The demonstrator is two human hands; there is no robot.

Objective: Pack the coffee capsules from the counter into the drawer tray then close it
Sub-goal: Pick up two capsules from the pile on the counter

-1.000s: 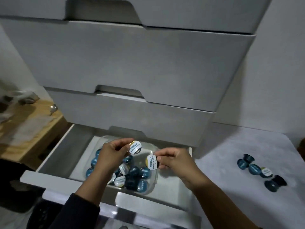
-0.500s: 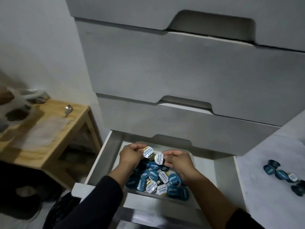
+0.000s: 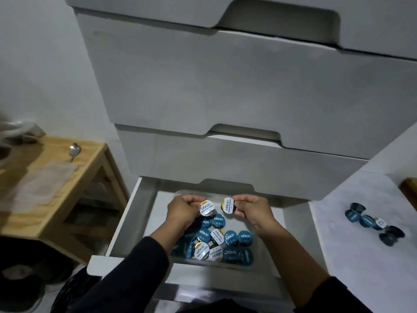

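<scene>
Hands hover over the clear tray [image 3: 262, 266] inside the open bottom drawer [image 3: 126, 224]. Left hand [image 3: 184, 210] pinches a white-lidded capsule [image 3: 207, 209]; right hand [image 3: 252, 210] pinches another white-lidded capsule [image 3: 228, 205], both lids facing the camera. Blue and white capsules [image 3: 225, 241] crowd the tray below. More blue capsules [image 3: 372, 222] lie clustered on the counter [image 3: 352, 256] to the right.
</scene>
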